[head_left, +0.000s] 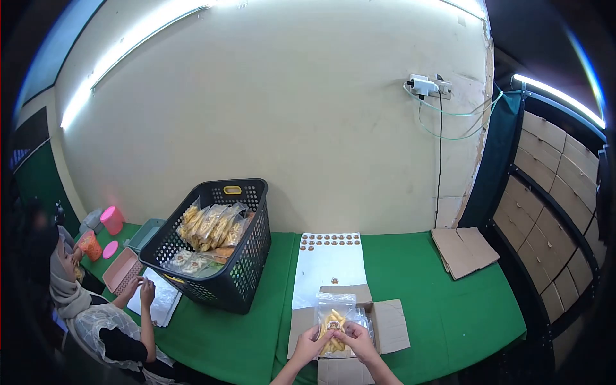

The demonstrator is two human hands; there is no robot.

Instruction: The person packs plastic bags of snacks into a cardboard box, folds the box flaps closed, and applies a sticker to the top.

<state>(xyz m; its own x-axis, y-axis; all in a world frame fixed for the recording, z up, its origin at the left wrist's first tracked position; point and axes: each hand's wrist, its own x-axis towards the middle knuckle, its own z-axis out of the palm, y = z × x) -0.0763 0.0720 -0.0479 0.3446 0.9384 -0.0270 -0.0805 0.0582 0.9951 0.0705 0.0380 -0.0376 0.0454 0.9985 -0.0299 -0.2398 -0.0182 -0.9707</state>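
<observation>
Both forearms are bare, with no sleeves, gloves, rings or watch visible on the left hand or right hand.

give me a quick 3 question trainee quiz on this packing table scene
1. True or false: both hands hold the snack bag over the open cardboard box.
2. What fills the black basket? A) bagged snacks B) bottles C) towels
3. What lies just behind the box on the green table?

Key: 1 true: left hand and right hand grip it. 2 A. 3 the white sticker sheet.
</observation>
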